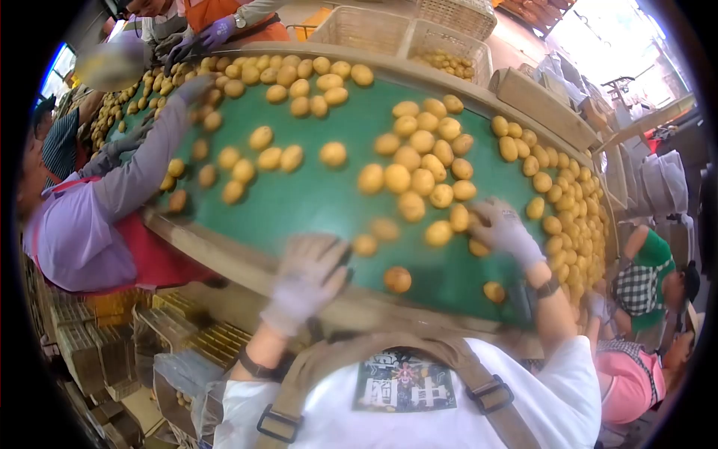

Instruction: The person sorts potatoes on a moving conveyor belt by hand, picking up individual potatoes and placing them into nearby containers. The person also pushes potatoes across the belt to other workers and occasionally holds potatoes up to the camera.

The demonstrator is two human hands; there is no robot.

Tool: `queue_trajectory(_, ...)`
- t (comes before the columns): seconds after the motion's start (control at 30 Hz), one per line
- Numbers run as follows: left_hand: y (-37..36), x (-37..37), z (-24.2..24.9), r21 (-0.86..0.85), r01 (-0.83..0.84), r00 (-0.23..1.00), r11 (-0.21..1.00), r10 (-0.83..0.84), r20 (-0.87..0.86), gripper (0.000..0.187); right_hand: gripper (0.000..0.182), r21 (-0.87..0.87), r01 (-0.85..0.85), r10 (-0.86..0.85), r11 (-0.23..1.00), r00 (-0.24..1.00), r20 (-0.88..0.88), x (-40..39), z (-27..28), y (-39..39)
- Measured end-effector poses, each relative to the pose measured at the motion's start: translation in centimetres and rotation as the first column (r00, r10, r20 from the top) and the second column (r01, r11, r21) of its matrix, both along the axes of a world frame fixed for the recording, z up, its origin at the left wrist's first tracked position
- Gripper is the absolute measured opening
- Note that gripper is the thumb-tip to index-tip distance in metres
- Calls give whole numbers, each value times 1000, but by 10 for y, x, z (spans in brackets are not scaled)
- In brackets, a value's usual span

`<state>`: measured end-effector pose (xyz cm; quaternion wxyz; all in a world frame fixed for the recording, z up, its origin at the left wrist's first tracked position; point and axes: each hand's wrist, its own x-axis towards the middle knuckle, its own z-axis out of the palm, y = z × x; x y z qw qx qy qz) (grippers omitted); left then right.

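Many potatoes (407, 157) lie on a green belt (299, 209) in front of me, some bunched together and some loose. My left hand (310, 269), in a pale glove with darker fingers, is over the near edge of the belt. It is smeared by motion, its fingers stretched out and a dark patch at its right side. Over the right part of the belt, my gloved right hand (505, 228) reaches in with fingers apart, right at a potato (479, 248) near its fingertips. Between my hands lies a browner potato (397, 280).
A person in a purple top (82, 232) reaches over the belt from the left. Another in an orange apron (217, 19) works across it. Potatoes crowd the belt's right end (580, 217). White crates (363, 30) stand beyond the far rail. A person in pink (628, 382) is at right.
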<state>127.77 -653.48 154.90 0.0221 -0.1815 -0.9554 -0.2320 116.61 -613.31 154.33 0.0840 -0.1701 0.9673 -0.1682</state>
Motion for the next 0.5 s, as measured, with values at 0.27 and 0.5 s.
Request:
queue_trajectory(0.27, 35, -12, 12, 91, 154, 988, 984, -156, 15, 41, 14, 188, -177, 224, 966, 935, -275, 13, -34, -103)
queue_trajectory(0.5, -37, 8, -29, -17, -30, 999, 999, 29, -45, 44, 48, -351, -317, -48, 881, 679, -733, 12, 92, -41)
